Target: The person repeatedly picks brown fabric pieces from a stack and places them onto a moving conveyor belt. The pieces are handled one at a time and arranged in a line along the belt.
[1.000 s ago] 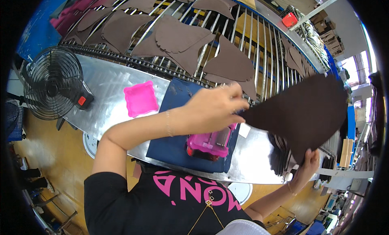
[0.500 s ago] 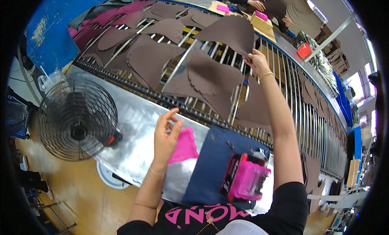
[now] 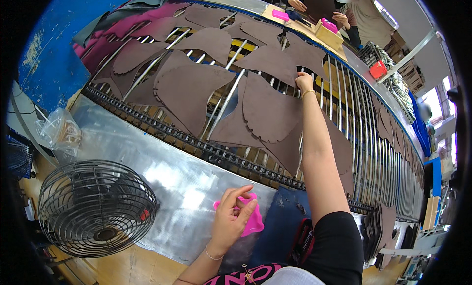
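Reaching far out over the metal rods, my right hand (image 3: 305, 82) is closed, fingers pinched at the near right tip of a brown leather-like cut piece (image 3: 270, 62). That piece lies across the rods, beside another brown piece (image 3: 307, 51). Nearer to me, a notched brown piece (image 3: 273, 108) overlaps others. My left hand (image 3: 232, 218) is empty, fingers loosely curled and thumb apart. It hovers over a bright pink wavy-edged shallow dish (image 3: 253, 221) on the metal tabletop (image 3: 187, 186) and hides part of it.
A black caged fan (image 3: 98, 209) stands at the left, near a clear plastic bag (image 3: 61, 130). A chain (image 3: 196, 147) edges the rod conveyor. Across it, a person's hands hold a dark piece (image 3: 320, 7). A blue cloth (image 3: 280, 211) lies by my right arm.
The brown piece in my right hand has come down from a raised position onto the rods. My left hand has shifted right, over the pink dish. The whole view has shifted too.
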Motion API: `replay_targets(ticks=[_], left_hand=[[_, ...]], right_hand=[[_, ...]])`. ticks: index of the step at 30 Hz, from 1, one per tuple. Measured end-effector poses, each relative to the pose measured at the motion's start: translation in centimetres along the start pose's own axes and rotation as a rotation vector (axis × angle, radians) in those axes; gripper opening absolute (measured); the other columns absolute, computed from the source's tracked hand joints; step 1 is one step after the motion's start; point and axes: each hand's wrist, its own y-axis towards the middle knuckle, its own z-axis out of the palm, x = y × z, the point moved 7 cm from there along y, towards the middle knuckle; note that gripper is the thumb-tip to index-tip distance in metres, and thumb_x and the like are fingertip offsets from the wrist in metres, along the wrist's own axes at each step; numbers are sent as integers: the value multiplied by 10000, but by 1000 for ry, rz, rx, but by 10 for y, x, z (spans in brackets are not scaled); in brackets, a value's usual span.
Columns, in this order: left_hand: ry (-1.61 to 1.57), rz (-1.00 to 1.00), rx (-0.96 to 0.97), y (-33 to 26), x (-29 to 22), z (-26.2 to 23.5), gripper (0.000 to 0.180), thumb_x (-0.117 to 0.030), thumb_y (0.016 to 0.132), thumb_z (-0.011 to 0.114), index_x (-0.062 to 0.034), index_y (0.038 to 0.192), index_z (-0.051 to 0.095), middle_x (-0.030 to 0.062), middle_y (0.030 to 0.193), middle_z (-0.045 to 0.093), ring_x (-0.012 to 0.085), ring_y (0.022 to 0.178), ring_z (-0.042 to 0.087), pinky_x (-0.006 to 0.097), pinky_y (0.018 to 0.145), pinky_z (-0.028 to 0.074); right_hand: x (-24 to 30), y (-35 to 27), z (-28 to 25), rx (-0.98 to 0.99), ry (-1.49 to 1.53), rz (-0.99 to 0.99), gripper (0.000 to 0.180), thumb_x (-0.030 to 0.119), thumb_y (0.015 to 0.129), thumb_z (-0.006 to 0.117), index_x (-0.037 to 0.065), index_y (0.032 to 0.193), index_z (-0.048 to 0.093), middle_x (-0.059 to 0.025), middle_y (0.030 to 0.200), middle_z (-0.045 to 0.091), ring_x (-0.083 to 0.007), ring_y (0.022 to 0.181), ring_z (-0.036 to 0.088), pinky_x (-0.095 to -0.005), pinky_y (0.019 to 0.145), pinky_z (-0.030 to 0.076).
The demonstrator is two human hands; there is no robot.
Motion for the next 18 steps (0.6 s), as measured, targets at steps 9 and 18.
replay_targets(ticks=[9,18], left_hand=[[19,-27,-66,2,12,2,273,-84,883,625,-58,1153,597,-5,915,538,43,671,452,181,586,386],[0,179,10,-5,-10,16,301,-70,939,517,-41,1238,538,-42,728,470,7,557,385,153,467,304]], right_hand=[[56,-93,-98,265,-195,-480,295,147,782,638,44,1057,667,-167,1024,677,-288,958,646,-360,862,490],[-76,-287,-392,-136,-650,-357,297,292,815,637,169,1084,664,-55,1059,606,-262,1051,557,-432,846,418]])
